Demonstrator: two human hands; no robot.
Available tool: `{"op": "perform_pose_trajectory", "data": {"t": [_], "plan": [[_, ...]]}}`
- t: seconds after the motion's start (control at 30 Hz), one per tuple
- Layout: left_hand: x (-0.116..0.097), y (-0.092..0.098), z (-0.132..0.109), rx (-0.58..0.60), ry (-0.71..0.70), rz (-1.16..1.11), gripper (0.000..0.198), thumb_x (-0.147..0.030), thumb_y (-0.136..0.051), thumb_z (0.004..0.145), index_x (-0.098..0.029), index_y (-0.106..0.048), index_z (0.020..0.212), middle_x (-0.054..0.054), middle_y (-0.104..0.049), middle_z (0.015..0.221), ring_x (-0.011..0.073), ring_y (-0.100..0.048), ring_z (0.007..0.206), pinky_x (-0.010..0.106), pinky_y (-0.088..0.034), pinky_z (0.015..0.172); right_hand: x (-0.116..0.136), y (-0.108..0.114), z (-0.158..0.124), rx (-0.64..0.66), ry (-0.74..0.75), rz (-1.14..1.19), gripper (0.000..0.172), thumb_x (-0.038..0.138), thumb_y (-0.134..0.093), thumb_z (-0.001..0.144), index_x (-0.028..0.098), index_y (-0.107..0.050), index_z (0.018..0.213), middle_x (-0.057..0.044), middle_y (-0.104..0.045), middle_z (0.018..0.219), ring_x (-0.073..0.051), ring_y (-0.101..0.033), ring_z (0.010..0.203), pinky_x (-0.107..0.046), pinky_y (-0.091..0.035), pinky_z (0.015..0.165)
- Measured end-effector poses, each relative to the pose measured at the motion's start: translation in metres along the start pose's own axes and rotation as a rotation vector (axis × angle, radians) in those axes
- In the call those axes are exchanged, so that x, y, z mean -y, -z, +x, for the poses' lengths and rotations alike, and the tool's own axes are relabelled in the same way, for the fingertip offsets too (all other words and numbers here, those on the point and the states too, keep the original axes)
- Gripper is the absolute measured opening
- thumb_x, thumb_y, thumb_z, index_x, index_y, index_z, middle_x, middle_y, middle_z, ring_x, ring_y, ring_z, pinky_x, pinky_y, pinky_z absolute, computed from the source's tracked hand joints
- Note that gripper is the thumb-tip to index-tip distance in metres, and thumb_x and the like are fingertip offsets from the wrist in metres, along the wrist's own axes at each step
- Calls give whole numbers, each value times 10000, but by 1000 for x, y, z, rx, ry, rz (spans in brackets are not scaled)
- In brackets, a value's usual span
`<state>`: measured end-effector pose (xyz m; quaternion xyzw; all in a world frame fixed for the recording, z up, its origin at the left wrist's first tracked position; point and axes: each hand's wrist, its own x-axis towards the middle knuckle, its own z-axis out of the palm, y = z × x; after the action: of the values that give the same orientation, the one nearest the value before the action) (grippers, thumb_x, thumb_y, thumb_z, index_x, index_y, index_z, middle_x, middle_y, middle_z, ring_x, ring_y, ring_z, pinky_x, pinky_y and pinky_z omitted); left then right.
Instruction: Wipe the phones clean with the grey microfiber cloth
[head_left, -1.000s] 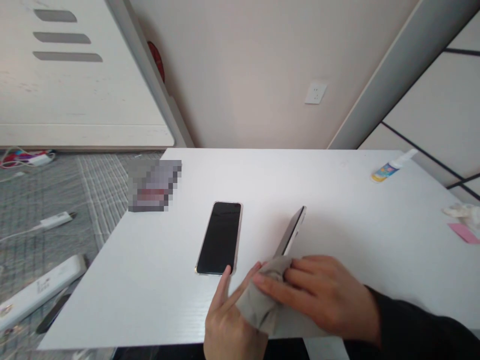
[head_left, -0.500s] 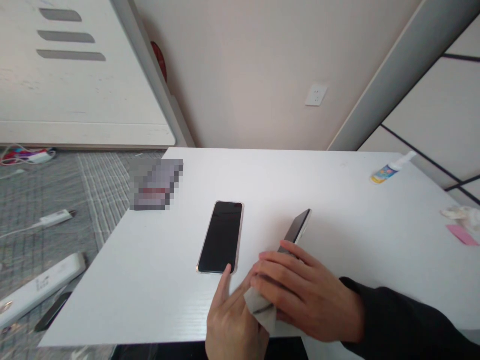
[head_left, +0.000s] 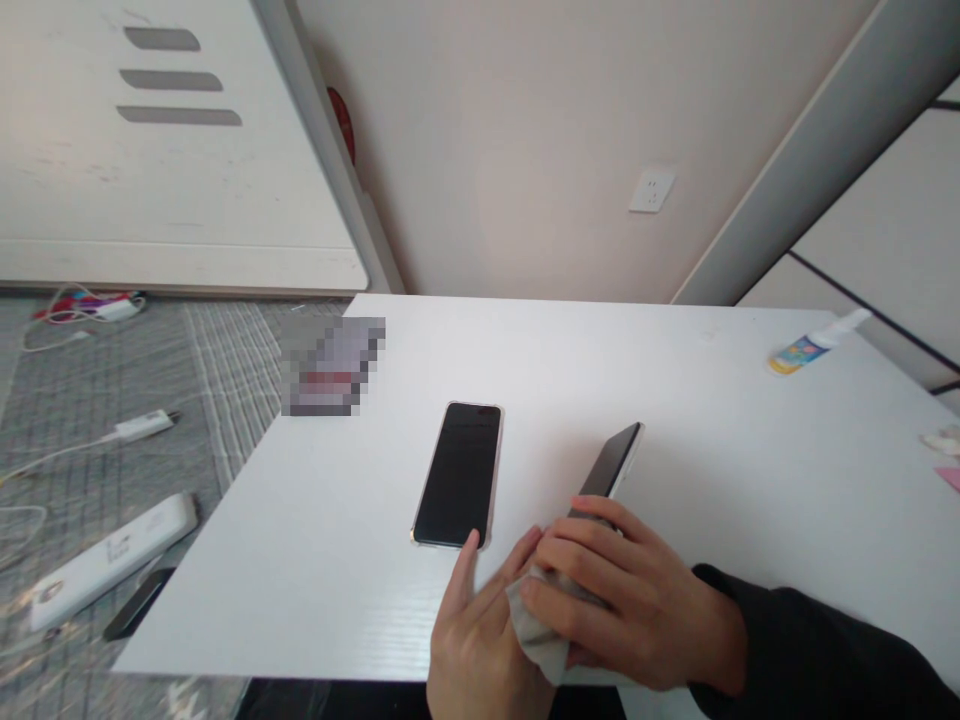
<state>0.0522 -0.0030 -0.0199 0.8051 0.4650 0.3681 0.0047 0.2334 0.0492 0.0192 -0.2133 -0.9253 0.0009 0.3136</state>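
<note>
A black phone (head_left: 459, 474) lies flat, screen up, in the middle of the white table (head_left: 675, 400). To its right a second phone (head_left: 611, 462) is tilted up on its edge. My left hand (head_left: 480, 640) holds its near end from below, fingers partly extended. My right hand (head_left: 630, 600) presses a grey cloth (head_left: 536, 630) against the lower part of the tilted phone's screen, fingers closed over the cloth.
A small spray bottle (head_left: 814, 345) lies at the far right of the table, with pale scraps (head_left: 945, 445) at the right edge. A blurred patch (head_left: 330, 362) sits at the far left corner. On the floor to the left are a white power strip (head_left: 112, 560), a charger and cables.
My right hand has slid the cloth along the tilted phone, first up its screen and then slightly back. The view has shifted a little to the left.
</note>
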Motion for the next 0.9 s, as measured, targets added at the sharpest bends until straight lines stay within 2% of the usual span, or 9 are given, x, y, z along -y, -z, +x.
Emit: {"op": "perform_pose_trajectory", "data": {"t": [0.07, 0.17, 0.33, 0.43, 0.53, 0.67, 0.8, 0.9], "plan": [[-1, 1, 4, -21, 11, 9, 228, -106, -502, 935, -213, -700, 970, 11, -824, 1064, 149, -777, 1027, 325, -184, 1313, -4, 1, -1, -1, 4, -13, 529, 442, -214, 1142, 186, -666, 1044, -57, -718, 1005, -194, -604, 983, -388, -377, 1095], [-2, 3, 8, 7, 12, 27, 242, -80, -515, 930, -192, -701, 1038, 16, -816, 1109, 139, -763, 1074, 312, -155, 1315, -17, 3, -6, -4, 10, -49, 530, 453, -203, 1138, 181, -644, 1032, -67, -705, 1013, -206, -601, 955, -394, -398, 1069], [-4, 6, 12, 2, 29, 35, 323, -80, -488, 970, -126, -673, 1231, 24, -804, 1162, 113, -757, 1082, 287, -118, 1314, -56, 15, -18, 22, 23, -164, 395, 445, -319, 1123, 172, -597, 1058, -90, -658, 1030, -229, -590, 980, -423, -432, 1034], [-5, 6, 13, 24, 33, 26, 365, -63, -485, 962, -134, -666, 1271, 1, -792, 1199, 106, -745, 1109, 286, -105, 1315, -80, 22, -25, 38, 13, -218, 414, 489, -331, 1112, 159, -577, 1073, -108, -630, 1042, -244, -584, 984, -446, -450, 1010], [-6, 5, 13, 22, 41, 13, 371, -53, -490, 957, -132, -666, 1274, 1, -790, 1204, 104, -741, 1119, 283, -112, 1315, -92, 25, -29, 42, -19, -215, 449, 528, -313, 1104, 155, -562, 1086, -119, -602, 1055, -250, -571, 985, -463, -457, 1006], [-7, 4, 12, -2, 66, 11, 352, -70, -519, 964, -130, -665, 1279, 15, -789, 1209, 110, -747, 1106, 290, -128, 1315, -81, 19, -27, 29, -88, -195, 576, 630, -262, 1077, 137, -560, 1086, -145, -571, 1105, -284, -543, 1049, -510, -419, 1058], [-7, 3, 11, -10, 58, 16, 336, -75, -525, 960, -124, -672, 1259, 29, -798, 1182, 119, -759, 1076, 283, -149, 1308, -48, 10, -18, 29, -97, -165, 667, 705, -222, 1050, 133, -565, 1067, -127, -584, 1079, -292, -542, 1067, -563, -294, 1165], [-8, 2, 11, -30, 69, 2, 256, -78, -515, 967, -136, -701, 1132, 40, -818, 1100, 127, -774, 1029, 283, -188, 1299, -21, 3, -10, 12, -81, -124, 710, 734, -214, 1038, 129, -584, 1076, -109, -622, 1052, -279, -552, 1054, -527, -268, 1193]]}}
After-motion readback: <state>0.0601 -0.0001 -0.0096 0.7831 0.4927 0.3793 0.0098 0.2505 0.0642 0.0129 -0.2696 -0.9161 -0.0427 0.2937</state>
